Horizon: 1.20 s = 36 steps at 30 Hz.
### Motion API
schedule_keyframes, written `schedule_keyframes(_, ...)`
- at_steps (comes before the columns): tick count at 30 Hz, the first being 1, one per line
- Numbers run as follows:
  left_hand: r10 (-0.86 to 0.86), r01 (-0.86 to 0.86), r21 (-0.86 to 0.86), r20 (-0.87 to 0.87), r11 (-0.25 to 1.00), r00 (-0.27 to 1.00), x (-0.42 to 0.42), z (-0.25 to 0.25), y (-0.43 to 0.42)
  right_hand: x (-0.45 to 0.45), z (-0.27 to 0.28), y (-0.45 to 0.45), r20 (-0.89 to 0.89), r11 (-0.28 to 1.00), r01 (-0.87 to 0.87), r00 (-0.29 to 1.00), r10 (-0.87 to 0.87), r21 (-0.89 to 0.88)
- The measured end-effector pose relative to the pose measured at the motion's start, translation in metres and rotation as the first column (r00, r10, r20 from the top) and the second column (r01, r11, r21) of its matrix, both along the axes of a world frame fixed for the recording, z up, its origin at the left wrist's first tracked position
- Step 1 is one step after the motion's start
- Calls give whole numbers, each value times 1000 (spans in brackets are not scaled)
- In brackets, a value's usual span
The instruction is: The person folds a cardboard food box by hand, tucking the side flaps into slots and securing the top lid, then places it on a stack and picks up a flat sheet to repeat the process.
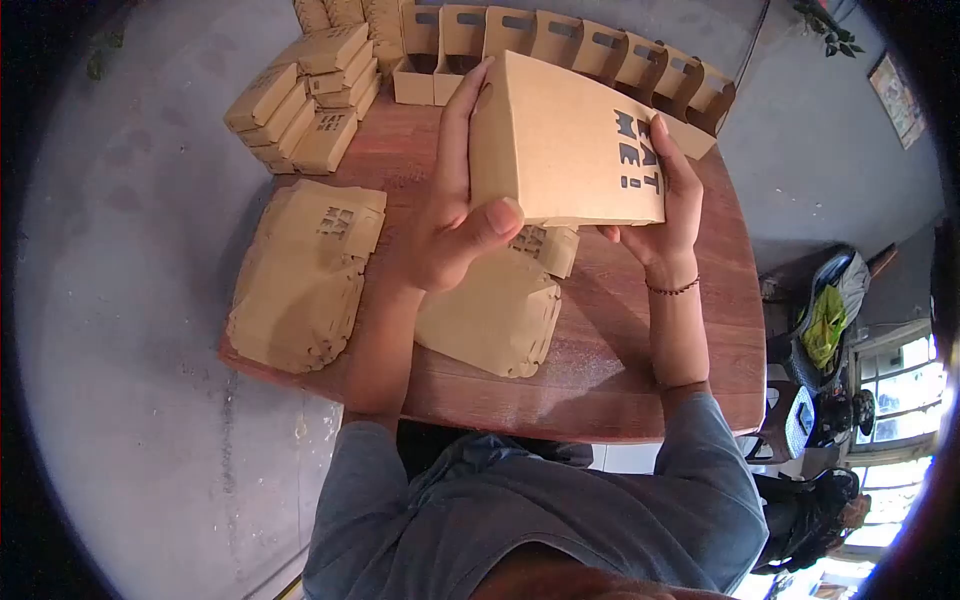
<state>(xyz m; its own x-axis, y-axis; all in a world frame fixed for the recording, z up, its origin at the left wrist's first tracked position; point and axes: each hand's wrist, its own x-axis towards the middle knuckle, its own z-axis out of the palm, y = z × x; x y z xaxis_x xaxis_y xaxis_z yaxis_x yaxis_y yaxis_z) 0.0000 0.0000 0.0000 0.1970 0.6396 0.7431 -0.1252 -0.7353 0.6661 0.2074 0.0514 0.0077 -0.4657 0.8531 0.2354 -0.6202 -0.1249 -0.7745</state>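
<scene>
A folded brown cardboard box with "EAT ME!" printed on it is held up above the table, tilted, between both hands. My left hand grips its left end, the thumb along the lower edge and the fingers up the side. At the opposite end, my right hand holds the printed side, its thumb on the lettering and other fingers partly hidden beneath. Below the box lies a stack of flat cardboard blanks, partly covered by my left arm. Another flat stack with the same print rests to the left.
Folded closed boxes are piled at the back left of the wooden table. A row of open-topped boxes with handle slots lines the far edge. Chairs stand to the right, one bearing a yellow-green bag.
</scene>
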Motion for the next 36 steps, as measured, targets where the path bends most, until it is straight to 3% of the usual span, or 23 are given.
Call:
schedule_keyframes(6, 46, -45, 43, -22, 998, 999, -4, -5, 0, -4, 0, -7, -22, 1000, 4, 1000, -5, -27)
schedule_keyframes(8, 292, -249, 221, -194, 943, 936, -10, -7, 6, -3, -3, -5, -98, 998, -57, 994, 58, 5)
schedule_keyframes(12, 431, -317, 426, -201, 847, 880, -13, -12, 23, -6, -4, -9, -132, 997, -79, 988, 76, -15)
schedule_keyframes(14, 507, -352, 625, -82, 697, 858, -16, -19, 41, -8, -3, -12, -139, 995, -88, 987, 81, -41)
schedule_keyframes(15, 504, -348, 625, -85, 699, 859, -16, -13, 33, -8, -4, -11, -142, 995, -85, 987, 78, -42)
schedule_keyframes(17, 541, -411, 452, -205, 791, 816, -17, 2, 12, -8, -5, -9, -152, 990, -137, 979, 138, 21)
schedule_keyframes(21, 527, -386, 455, -237, 802, 816, -24, 0, 15, -6, -1, -11, -114, 992, -115, 986, 120, 48)
schedule_keyframes(23, 607, -392, 650, -136, 651, 783, -27, -10, 29, -6, 1, -13, -52, 994, -108, 993, 109, 19)
schedule_keyframes(24, 605, -390, 650, -137, 652, 784, -25, -14, 38, -6, 0, -13, -54, 994, -107, 993, 108, 19)
schedule_keyframes(26, 343, -335, 530, 88, 779, 935, -18, -21, 51, -8, -3, -11, -100, 989, -142, 985, 137, -36)
schedule_keyframes(27, 342, -334, 529, 86, 780, 936, -19, -19, 48, -9, -4, -10, -102, 989, -141, 985, 137, -38)
schedule_keyframes(29, 433, -370, 526, 5, 766, 901, -23, -5, 31, -10, -6, -5, 2, 996, -84, 996, 84, -1)
schedule_keyframes(32, 557, -424, 531, -114, 734, 823, -28, 13, 9, -13, -5, -3, -7, 1000, -2, 1000, 2, -7)
schedule_keyframes(33, 557, -422, 532, -114, 734, 823, -27, 13, 7, -13, -5, -4, 21, 998, 68, 998, -67, -19)
schedule_keyframes(36, 499, -386, 455, -157, 802, 852, -27, 12, 5, -12, -6, -5, 31, 998, 48, 998, -49, 48)
